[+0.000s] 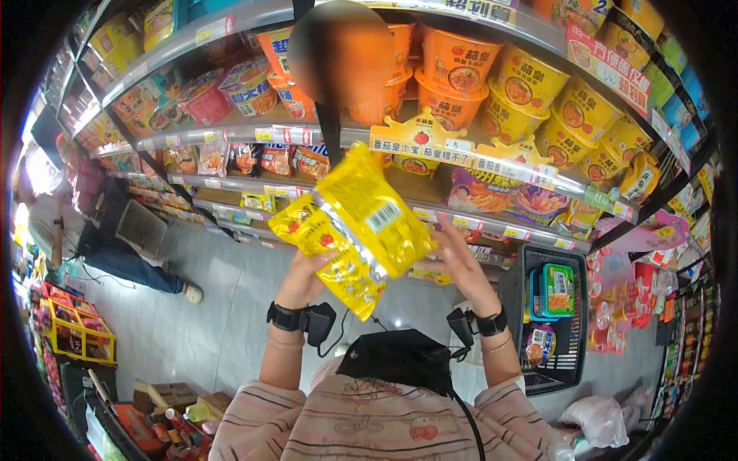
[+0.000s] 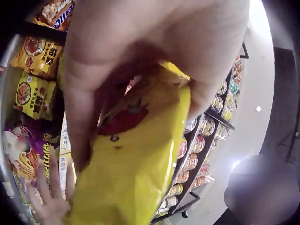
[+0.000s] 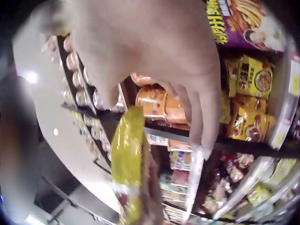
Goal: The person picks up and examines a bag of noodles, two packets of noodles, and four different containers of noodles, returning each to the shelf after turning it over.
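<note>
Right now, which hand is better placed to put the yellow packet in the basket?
Probably left: the left hand grips the yellow packet. The right hand is nearer the basket, but its fingers are spread open.

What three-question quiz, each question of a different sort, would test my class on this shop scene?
1. True or false: the yellow pack lies inside the basket.
2. Which hand has its fingers curled round the yellow pack? A: the left hand. B: the right hand. C: neither.
3. In one word: what colour is the top box in the basket?

Key: 1 false, it is held up in front of the shelves. 2 A; the right hand only touches its edge with spread fingers. 3 green.
</note>
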### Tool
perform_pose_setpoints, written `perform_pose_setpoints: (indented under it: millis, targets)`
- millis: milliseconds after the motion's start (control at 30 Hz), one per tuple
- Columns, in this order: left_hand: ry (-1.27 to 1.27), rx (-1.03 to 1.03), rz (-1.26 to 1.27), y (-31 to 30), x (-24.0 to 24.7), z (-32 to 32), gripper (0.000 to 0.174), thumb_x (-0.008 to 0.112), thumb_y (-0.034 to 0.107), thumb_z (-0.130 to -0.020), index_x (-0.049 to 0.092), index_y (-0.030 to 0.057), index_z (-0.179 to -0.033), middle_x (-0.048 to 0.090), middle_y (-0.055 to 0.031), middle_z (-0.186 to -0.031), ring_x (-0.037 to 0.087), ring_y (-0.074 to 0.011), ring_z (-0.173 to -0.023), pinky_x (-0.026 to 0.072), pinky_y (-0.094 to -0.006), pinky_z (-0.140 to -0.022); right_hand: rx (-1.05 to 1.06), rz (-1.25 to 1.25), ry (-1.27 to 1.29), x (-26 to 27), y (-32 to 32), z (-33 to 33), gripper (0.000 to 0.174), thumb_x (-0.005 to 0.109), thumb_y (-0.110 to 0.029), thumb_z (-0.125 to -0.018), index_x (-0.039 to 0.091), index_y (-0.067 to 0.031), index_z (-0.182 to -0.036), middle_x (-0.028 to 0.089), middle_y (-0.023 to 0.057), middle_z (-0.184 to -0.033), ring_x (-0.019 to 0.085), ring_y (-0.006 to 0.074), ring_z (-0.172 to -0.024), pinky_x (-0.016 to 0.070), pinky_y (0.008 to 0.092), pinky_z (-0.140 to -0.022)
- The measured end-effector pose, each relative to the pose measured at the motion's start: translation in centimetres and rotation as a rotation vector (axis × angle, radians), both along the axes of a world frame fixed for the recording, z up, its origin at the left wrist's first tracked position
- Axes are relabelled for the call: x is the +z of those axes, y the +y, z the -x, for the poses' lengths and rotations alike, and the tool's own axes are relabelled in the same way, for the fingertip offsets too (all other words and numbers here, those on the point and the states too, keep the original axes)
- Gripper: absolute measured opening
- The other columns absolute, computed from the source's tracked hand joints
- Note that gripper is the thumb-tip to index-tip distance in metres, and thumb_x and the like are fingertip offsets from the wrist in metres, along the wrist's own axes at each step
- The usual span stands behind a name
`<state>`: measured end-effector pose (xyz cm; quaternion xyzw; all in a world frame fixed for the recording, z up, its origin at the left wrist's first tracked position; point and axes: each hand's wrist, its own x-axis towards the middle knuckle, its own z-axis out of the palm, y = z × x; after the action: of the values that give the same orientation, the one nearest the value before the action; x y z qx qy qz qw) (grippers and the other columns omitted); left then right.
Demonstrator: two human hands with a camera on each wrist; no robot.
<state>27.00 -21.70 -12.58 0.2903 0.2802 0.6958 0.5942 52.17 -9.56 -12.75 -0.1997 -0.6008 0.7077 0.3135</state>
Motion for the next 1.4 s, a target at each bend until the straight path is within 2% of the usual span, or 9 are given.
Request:
perform_pose_setpoints:
  millis: [67,100,200,300,700,1000,1133,1300,1400]
  targets:
    - [0.086,-0.084,0.045,0.0,-0.3,0.3,0.048,0.054,0.003,-0.081,0.035,0.0017,-0.126,0.048,-0.0092,-0.121,0.047,-0.0205,-0.112,0.0387,-0.035,-0.094,0.199,0.221,0.231,0.8,0.0,-0.2,0.055,0.046,-0.021,-0.091,0.02,-0.007,-0.137,0.043,0.0115,-0.125,0.05,0.0217,-0.108,0.0439,0.0325,-0.086]
    - [0.117,-0.093,0.06,0.1,-0.4,0.0,0.047,0.053,0.003,-0.082,0.035,0.0014,-0.125,0.047,-0.0093,-0.121,0.047,-0.0202,-0.112,0.0386,-0.0342,-0.094,0.271,0.213,0.117,1.0,0.0,-0.5,0.056,0.051,-0.018,-0.088,0.024,-0.004,-0.135,0.044,0.0114,-0.124,0.049,0.0195,-0.108,0.0426,0.03,-0.087]
    - [0.123,-0.043,0.109,0.5,0.5,-1.0,0.052,0.053,0.003,-0.084,0.028,0.0021,-0.13,0.047,-0.0096,-0.121,0.045,-0.0191,-0.113,0.0374,-0.0334,-0.095,0.148,-0.098,-0.1,0.5,-0.7,0.4,0.06,0.058,-0.008,-0.083,0.027,-0.0031,-0.134,0.046,0.0068,-0.123,0.049,0.0127,-0.106,0.0443,0.0267,-0.084]
    - [0.202,0.01,0.025,1.1,0.7,-1.4,0.066,0.055,-0.003,-0.081,0.017,0.0045,-0.135,0.046,-0.009,-0.123,0.045,-0.018,-0.113,0.0373,-0.0332,-0.095,0.008,-0.016,-0.093,0.8,-1.3,1.0,0.061,0.061,-0.004,-0.08,0.03,-0.0007,-0.132,0.049,0.0055,-0.119,0.051,0.0116,-0.102,0.0442,0.025,-0.084]
    - [0.297,0.119,0.015,1.2,-1.0,-1.7,0.065,0.055,-0.004,-0.081,0.02,0.0063,-0.134,0.046,-0.0089,-0.123,0.045,-0.0171,-0.112,0.0376,-0.0316,-0.094,-0.055,-0.439,-0.191,2.9,-3.4,2.2,0.068,0.068,-0.01,-0.074,0.031,-0.0012,-0.131,0.047,0.0121,-0.124,0.049,0.018,-0.11,0.04,0.0298,-0.09]
    - [0.305,0.052,0.231,1.3,-0.4,-2.6,0.05,0.052,0.01,-0.087,0.028,0.0032,-0.131,0.047,-0.0057,-0.122,0.049,-0.0133,-0.106,0.0399,-0.0283,-0.09,-0.236,-0.115,-0.038,1.4,-3.8,3.9,0.067,0.066,-0.007,-0.076,0.028,-0.0006,-0.131,0.046,0.0126,-0.122,0.047,0.0166,-0.111,0.0391,0.0296,-0.091]
    - [0.273,0.092,0.128,1.7,0.0,-1.9,0.042,0.051,0.014,-0.089,0.037,0.0013,-0.126,0.05,-0.0054,-0.119,0.049,-0.0115,-0.104,0.0405,-0.0272,-0.089,-0.027,-0.086,0.004,2.9,-3.9,3.3,0.074,0.063,-0.005,-0.079,0.015,-0.0025,-0.135,0.039,0.0132,-0.127,0.043,0.0188,-0.115,0.0385,0.032,-0.093]
    - [0.312,-0.046,0.072,1.1,0.6,0.5,0.048,0.051,0.016,-0.089,0.034,0.0014,-0.131,0.049,-0.0056,-0.122,0.047,-0.0105,-0.107,0.0394,-0.0257,-0.089,0.216,-0.012,0.203,4.1,-0.5,0.8,0.1,0.067,-0.008,-0.074,-0.007,-0.0217,-0.139,0.014,0.0155,-0.14,0.031,0.0314,-0.123,0.0426,0.0434,-0.089]
    - [0.54,-0.093,0.045,0.9,2.6,0.1,0.051,0.05,0.017,-0.089,0.03,0.0018,-0.133,0.048,-0.007,-0.123,0.046,-0.0104,-0.108,0.0388,-0.0248,-0.09,0.217,-0.04,0.252,4.9,0.1,0.7,0.101,0.07,-0.01,-0.071,-0.004,-0.0154,-0.14,0.032,0.0104,-0.135,0.037,0.0203,-0.119,0.0341,0.0341,-0.097]
